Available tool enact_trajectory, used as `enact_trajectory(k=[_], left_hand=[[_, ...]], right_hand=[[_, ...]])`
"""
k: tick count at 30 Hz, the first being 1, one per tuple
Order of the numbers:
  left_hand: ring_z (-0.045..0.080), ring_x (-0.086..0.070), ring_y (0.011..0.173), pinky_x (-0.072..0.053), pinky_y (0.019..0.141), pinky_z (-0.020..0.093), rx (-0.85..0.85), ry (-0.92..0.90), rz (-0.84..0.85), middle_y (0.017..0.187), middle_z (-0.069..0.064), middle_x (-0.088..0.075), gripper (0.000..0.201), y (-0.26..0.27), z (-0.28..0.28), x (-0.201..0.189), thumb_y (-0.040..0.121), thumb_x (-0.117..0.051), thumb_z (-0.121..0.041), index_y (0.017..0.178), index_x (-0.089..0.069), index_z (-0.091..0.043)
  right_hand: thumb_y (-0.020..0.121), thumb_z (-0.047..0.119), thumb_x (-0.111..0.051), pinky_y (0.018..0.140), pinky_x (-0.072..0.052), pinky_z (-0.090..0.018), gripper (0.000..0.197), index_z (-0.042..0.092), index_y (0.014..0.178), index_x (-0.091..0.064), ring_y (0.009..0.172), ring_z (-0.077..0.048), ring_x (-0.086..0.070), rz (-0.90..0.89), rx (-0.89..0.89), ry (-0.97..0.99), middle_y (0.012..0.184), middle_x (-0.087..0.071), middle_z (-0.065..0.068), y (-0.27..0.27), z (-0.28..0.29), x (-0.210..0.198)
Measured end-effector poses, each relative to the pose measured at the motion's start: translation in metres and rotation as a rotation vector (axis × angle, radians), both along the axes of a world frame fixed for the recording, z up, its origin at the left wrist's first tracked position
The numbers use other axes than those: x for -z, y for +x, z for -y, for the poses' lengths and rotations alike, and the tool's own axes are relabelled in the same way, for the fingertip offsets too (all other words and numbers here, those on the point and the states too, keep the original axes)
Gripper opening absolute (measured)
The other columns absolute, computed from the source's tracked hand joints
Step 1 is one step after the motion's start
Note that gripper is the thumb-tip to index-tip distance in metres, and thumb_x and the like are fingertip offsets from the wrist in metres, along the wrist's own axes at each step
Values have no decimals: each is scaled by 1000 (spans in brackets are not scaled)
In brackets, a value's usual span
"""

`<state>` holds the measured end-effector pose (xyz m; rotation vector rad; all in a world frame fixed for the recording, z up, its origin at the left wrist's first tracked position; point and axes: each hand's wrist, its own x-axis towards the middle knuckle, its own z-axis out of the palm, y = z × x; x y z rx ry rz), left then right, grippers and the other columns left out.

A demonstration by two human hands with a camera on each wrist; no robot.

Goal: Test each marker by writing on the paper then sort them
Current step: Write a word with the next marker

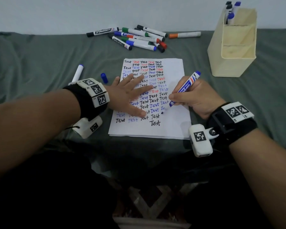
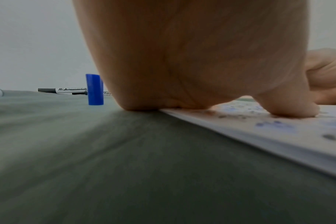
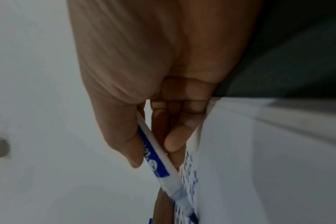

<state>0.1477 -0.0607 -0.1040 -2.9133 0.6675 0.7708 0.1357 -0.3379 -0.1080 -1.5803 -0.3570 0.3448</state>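
Note:
A white paper (image 1: 175,126) covered in rows of the word "Test" in black, red and blue lies on the grey-green cloth. My left hand (image 1: 130,95) lies flat on it with spread fingers, pressing the sheet (image 2: 278,136) down. My right hand (image 1: 193,96) grips an uncapped blue marker (image 1: 185,90), tip touching the paper at the right of the lower rows; the same marker (image 3: 159,163) shows between thumb and fingers in the right wrist view. Its blue cap (image 1: 104,78) stands left of the paper, also seen as the cap (image 2: 94,89) beside my palm.
A heap of several markers (image 1: 139,38) lies beyond the paper, with an orange-capped one (image 1: 184,35) to its right. A cream compartment holder (image 1: 233,45) at the back right holds a few blue and black markers (image 1: 230,12). One blue-capped marker (image 1: 78,73) lies left of the cap.

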Motion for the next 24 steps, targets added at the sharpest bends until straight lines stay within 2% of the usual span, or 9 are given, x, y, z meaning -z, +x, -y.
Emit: enact_trajectory(k=[7, 12, 17, 20, 24], left_hand=[[23, 30, 147, 10, 117, 62, -3, 3, 7, 157, -17, 36, 104, 0, 1, 0, 49, -23, -109, 129, 31, -71], [23, 30, 147, 10, 117, 62, -2, -2, 12, 157, -17, 36, 103, 0, 0, 1, 48, -21, -110, 127, 32, -72], [23, 30, 147, 11, 117, 62, -5, -4, 11, 157, -17, 36, 101, 0, 0, 2, 49, -23, -109, 125, 31, -73], [23, 30, 147, 12, 116, 62, -1, -10, 9, 157, -17, 36, 102, 1, -1, 2, 50, -25, -109, 128, 30, -73], [22, 31, 147, 11, 116, 63, 2, -5, 11, 156, -17, 37, 104, 2, -1, 3, 52, -26, -108, 132, 29, -70]], right_hand=[[78, -5, -81, 63, -56, -25, 21, 9, 69, -69, 63, -17, -65, 21, -31, -36, 67, -68, -9, -1, 0, 0], [77, 1, -82, 65, -58, -26, 18, 12, 71, -70, 68, -19, -70, -7, 11, 26, 73, -71, -10, 1, 2, 1], [76, 5, -84, 67, -59, -27, 20, 18, 69, -71, 69, -19, -71, 25, -9, -27, 72, -71, -9, 0, 0, 1], [74, 5, -82, 64, -57, -26, 20, 15, 68, -67, 64, -17, -67, 42, 26, -43, 68, -68, -8, 0, 0, 0], [80, -3, -78, 63, -57, -26, 20, 10, 72, -65, 64, -16, -68, 32, 32, 1, 68, -69, -6, 0, 2, 1]])
